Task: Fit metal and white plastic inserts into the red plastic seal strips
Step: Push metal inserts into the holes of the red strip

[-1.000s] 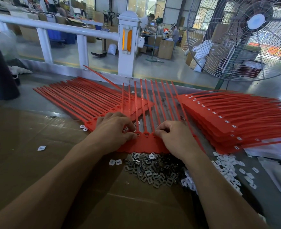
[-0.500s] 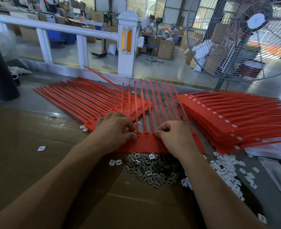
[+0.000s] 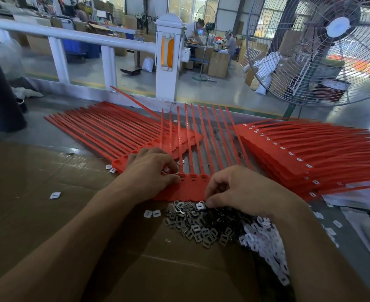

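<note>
At nine o'clock, a spent-looking fan of red seal strips (image 3: 105, 129) flat on the tabletop (image 3: 27, 192), one stray white insert (image 3: 54, 195) just short of it. Towards centre, left hand (image 3: 151, 175) unmoved from half a second ago — palm down, fingers curled, thumb and forefinger pinching at the leftmost head of the working strip (image 3: 186, 188), apparently seating an insert. Right of that, the change: right hand (image 3: 242, 190) pulled back off the strip heads towards six o'clock, now hovering over the pile of metal inserts (image 3: 201, 227), fingers (image 3: 211, 201) narrowed and touching a white piece atop it; whether already lifted, cannot tell. Likely one socket done, next insert being fetched. White plastic inserts (image 3: 264, 247) heaped at five o'clock; fitted strips (image 3: 299, 158) stacked at three — farther on, a fan (image 3: 319, 49)
</note>
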Demonstrator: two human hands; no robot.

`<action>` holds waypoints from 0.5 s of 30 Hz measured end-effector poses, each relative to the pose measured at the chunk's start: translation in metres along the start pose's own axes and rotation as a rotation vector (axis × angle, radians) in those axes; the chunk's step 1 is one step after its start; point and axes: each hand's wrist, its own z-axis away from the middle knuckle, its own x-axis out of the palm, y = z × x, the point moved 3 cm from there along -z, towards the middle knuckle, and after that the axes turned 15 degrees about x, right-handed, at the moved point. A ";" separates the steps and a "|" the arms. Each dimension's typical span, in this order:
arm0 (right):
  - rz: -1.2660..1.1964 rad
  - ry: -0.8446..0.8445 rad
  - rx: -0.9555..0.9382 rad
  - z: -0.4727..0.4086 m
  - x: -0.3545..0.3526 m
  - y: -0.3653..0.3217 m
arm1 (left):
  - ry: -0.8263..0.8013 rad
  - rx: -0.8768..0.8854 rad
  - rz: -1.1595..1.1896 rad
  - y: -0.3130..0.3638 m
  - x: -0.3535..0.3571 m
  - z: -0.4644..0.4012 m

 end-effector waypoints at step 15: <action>0.101 -0.053 -0.022 0.005 0.006 -0.002 | -0.008 -0.006 -0.002 0.000 -0.001 0.000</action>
